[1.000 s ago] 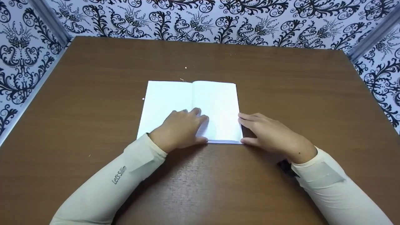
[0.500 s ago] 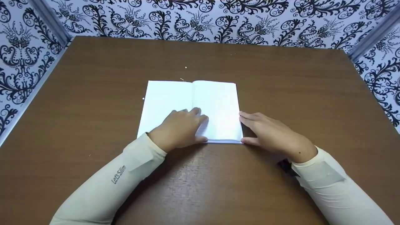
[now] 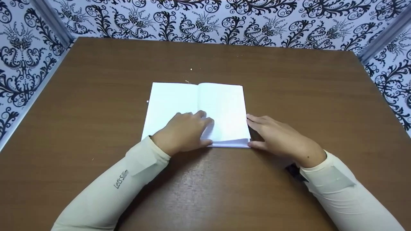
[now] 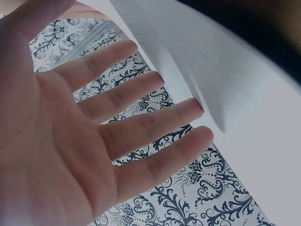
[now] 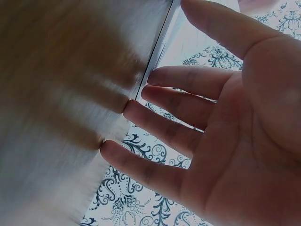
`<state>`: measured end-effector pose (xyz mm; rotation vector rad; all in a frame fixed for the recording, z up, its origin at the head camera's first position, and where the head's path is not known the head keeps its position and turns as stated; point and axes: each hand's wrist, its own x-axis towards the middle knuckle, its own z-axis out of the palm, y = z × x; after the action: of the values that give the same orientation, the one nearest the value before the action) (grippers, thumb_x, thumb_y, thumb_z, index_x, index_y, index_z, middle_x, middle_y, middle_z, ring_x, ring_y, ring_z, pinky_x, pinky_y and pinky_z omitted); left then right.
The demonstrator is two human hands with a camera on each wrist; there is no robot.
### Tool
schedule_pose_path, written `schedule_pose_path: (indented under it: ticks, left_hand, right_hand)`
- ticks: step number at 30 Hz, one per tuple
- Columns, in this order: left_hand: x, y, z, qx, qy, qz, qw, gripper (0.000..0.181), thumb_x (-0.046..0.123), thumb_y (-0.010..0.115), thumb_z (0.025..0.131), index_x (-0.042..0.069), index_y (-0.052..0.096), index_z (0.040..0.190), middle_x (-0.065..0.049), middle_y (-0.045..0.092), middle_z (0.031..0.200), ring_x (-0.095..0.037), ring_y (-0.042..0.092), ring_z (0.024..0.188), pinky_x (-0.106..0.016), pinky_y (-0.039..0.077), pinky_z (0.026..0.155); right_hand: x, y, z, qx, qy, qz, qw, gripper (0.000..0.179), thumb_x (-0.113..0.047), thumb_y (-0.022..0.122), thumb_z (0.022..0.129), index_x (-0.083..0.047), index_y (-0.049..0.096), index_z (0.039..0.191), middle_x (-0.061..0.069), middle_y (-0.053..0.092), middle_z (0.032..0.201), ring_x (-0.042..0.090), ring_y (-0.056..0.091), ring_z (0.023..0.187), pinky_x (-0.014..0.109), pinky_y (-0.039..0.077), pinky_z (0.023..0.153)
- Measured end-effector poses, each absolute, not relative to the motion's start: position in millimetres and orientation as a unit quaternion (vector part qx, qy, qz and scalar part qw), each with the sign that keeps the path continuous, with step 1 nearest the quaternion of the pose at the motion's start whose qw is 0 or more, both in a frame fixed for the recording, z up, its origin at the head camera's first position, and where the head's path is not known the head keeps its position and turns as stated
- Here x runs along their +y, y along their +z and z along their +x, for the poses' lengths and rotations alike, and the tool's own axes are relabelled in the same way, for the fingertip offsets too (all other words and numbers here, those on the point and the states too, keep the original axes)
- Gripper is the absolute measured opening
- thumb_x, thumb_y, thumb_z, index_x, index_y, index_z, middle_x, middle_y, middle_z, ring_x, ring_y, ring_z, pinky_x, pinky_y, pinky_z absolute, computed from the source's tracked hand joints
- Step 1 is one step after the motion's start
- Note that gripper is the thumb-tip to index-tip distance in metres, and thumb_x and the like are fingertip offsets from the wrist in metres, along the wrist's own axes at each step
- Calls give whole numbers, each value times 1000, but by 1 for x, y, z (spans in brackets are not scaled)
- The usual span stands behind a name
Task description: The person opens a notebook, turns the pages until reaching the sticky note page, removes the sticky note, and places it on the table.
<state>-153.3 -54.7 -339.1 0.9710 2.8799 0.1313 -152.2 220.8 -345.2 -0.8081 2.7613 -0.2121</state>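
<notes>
An open book (image 3: 173,99) with blank white pages lies on the brown table, its near edge toward me. My left hand (image 3: 183,131) rests across the lower middle of the pages near the fold. In the left wrist view its fingers (image 4: 150,125) are straight and spread, with the tips against the white paper. At the book's right side is my right hand (image 3: 273,138), its thumb by the near right corner and its fingertips at the page edge. The right wrist view shows straight fingers (image 5: 150,169), some with tips on the table. Near that corner, an upper sheet stands slightly raised.
The brown wooden table (image 3: 96,112) stretches out on all sides of the book. Tiny white crumbs (image 3: 191,69) are scattered beyond it. Patterned black-and-white walls (image 3: 205,22) stand at the back and sides.
The near edge of the right-hand page has risen a little, widening the gap beneath it at the corner. Both hands have hardly moved.
</notes>
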Motion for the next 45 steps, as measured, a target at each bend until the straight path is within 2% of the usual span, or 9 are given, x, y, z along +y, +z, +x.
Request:
schedule_pose_path:
  ticks: [5,9,13,21,27,36,45]
  left_hand:
    - [-55,-339,-154,943,48,327,34,47,42,69,90,10,65,124,-12,68,113,-31,70,92,-53,56,78]
    - [-55,-341,-156,936,38,350,-11,36,38,68,91,11,70,115,-9,71,105,-29,71,88,-52,56,77]
    - [-53,-341,-158,927,38,371,-40,30,33,66,93,11,72,113,-7,73,101,-27,71,84,-49,56,75]
    - [-51,-341,-160,924,38,375,-59,26,31,65,94,11,72,110,-7,75,99,-28,73,88,-54,54,86]
    - [-49,-339,-161,918,37,380,-110,21,26,66,93,8,72,102,-7,75,90,-26,73,79,-51,55,80]
    - [-46,-333,-161,921,64,345,-169,17,26,65,93,10,70,89,-3,73,77,-21,70,66,-47,53,73]
    - [-50,-333,-163,915,93,310,-239,23,22,65,92,11,60,72,-1,62,59,-18,55,49,-43,49,62]
  right_hand:
    - [221,-346,-152,949,-76,-279,125,74,-34,70,93,-4,38,153,14,37,160,36,41,143,58,42,105]
    - [221,-345,-152,949,-74,-281,123,73,-34,70,93,-2,40,151,15,37,159,37,41,143,58,42,106]
    - [221,-345,-151,948,-70,-284,122,71,-33,70,93,0,41,150,15,38,159,38,41,142,57,41,107]
    - [223,-347,-151,944,-74,-301,110,63,-31,69,94,-4,48,147,14,41,157,36,44,140,56,44,105]
    - [222,-348,-151,944,-79,-303,108,62,-31,69,94,-5,50,146,13,43,156,36,46,139,56,44,105]
    - [223,-347,-151,945,-79,-297,111,62,-30,69,94,-5,49,146,12,43,157,36,45,139,57,43,105]
    - [222,-347,-151,945,-78,-296,112,62,-29,71,93,-4,50,146,12,43,157,36,45,139,57,43,105]
